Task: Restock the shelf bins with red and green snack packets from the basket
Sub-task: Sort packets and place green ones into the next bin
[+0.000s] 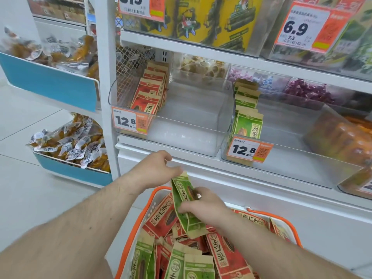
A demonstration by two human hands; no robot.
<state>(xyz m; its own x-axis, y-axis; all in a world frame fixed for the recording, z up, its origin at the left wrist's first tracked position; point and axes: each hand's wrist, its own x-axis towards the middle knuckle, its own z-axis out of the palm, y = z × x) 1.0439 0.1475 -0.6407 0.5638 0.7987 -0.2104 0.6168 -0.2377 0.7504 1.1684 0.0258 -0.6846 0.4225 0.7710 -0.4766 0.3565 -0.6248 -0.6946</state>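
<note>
The floor is laid with large pale tiles with thin dark joints. A white shelving unit fills the right side, its white upright post running from top to bottom. To the left stands a second rack with blue-fronted trays heaped with clear-wrapped snacks. Orange price tags hang on the shelf edges. Light is bright and even.

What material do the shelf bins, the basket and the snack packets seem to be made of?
Shelf bins: clear glossy plastic, probably acrylic; the packets show through the walls.
Basket: moulded plastic, an orange rim over a white lattice wall.
Green packet in both hands: likely matte kraft paper, brown-edged and creased.
</note>
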